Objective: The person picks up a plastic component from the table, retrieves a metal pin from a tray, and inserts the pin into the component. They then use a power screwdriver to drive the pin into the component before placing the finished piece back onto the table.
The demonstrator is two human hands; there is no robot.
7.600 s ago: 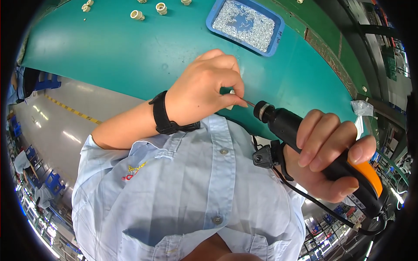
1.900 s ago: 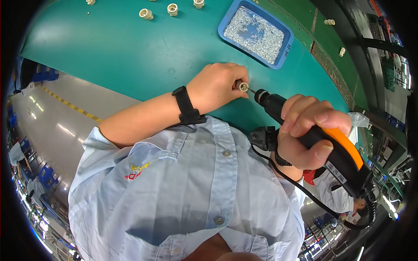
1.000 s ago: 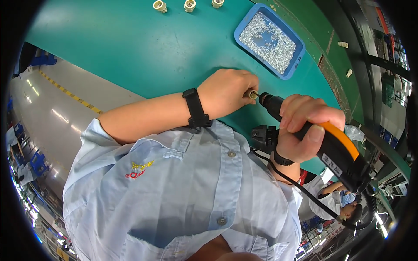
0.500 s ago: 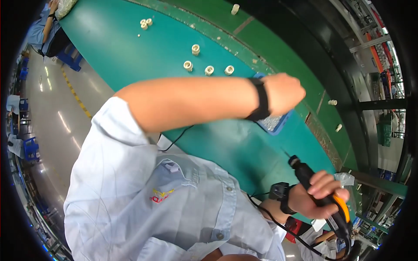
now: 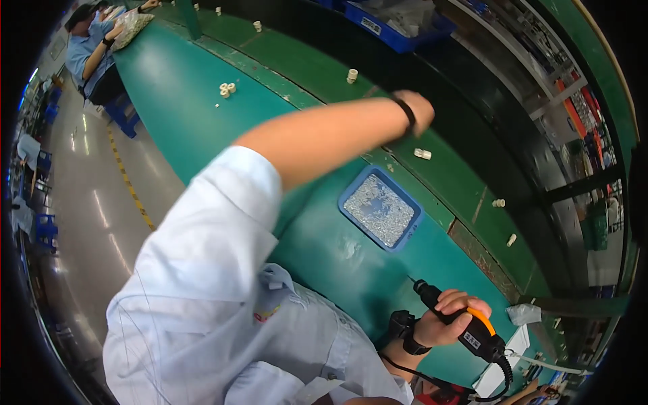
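The left hand [image 5: 420, 113] is extended near a cream, cylindrical plastic fitting [image 5: 422, 154] on the far green strip [image 5: 466, 192]; its grip cannot be determined. The right hand [image 5: 439, 329] is clamped on a black-and-orange electric screwdriver [image 5: 478, 331]. Apparent step: fitting transfer; the next move likely calls for left-hand withdrawal.

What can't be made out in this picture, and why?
All in the head view:
Left hand: fingers hidden and blurred, so any grip is unclear.
Green tabletop: partly hidden behind the left forearm.
Driver in the right hand: bit tip too small.
Metal pieces in the blue tray: too small to tell apart.
Blue bin: far side cut off by the top edge.
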